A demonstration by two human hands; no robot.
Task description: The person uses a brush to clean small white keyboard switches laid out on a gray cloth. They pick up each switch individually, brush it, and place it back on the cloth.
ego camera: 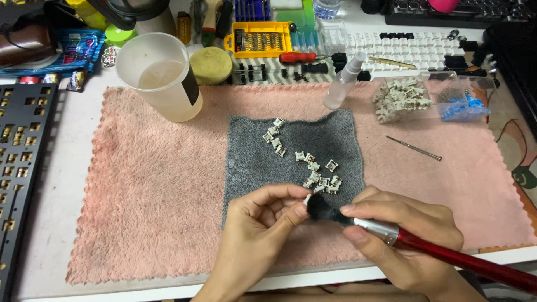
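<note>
My left hand (258, 223) pinches a small white keyboard switch part (307, 198) between thumb and fingertips over the near edge of a grey cloth (254, 151). My right hand (405, 235) grips a red-handled brush (447, 254) with a black bristle head (320, 208) pressed against that part. Several more white switch parts (319, 173) lie scattered on the grey cloth, with another small group (274, 134) farther back.
A pink towel (145, 190) covers the desk. On it stand a clear plastic cup of liquid (162, 75), a small spray bottle (344, 84), clear containers of switch parts (403, 100) and blue pieces (461, 106), a thin metal tool (414, 148). A black keyboard plate (19, 156) lies at left; a white keyboard (414, 50) behind.
</note>
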